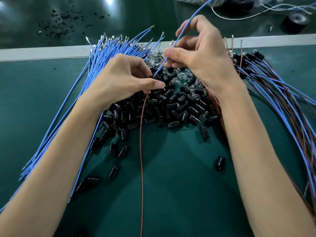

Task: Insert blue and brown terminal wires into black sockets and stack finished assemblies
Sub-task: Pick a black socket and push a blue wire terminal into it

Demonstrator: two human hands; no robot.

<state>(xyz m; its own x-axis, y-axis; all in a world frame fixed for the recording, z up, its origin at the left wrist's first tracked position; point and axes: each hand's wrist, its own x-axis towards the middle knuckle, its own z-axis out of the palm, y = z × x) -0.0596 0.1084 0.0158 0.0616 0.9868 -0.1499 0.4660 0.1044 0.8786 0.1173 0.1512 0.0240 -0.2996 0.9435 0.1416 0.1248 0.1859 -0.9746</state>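
Surface: green mat (171,177), flat and wide, right under both arms.
Far side: pale strip (34,53) along the back of the mat; darker table past it with small black bits (56,26) and a roll of tape (296,23) at far right.
Left pile: lots of loose blue wires (102,55), fanned out, metal tips pointing away.
Middle pile: heap of black sockets (171,103), no wires seen in them; little clear bulbs (172,72) mixed in at the back.
Under right wrist: loose brown wires (209,94), partly hidden by the arm.
Holding: left hand (124,79), fingers and thumb curled tight round one socket (153,77), nearly all hidden.
Hanging: one brown wire (140,151), from that socket down the mat toward the body; looks already pushed in.
Pushing: right hand (201,53), thumb and finger pinched on a blue wire (159,68); tip right at the socket, the rest looping up and away.
Step now: second wire going in, most likely; cannot tell if the tip is all the way in.
Done: stack (273,86) at right, many sockets with blue and brown wires both in, laid side by side.
Left to do: a lot. Big heap of bare sockets, big fan of blue wires. Maybe less than half done, only a guess.
Next, as a guess: push the tip fully home, then lay this one on the stack.
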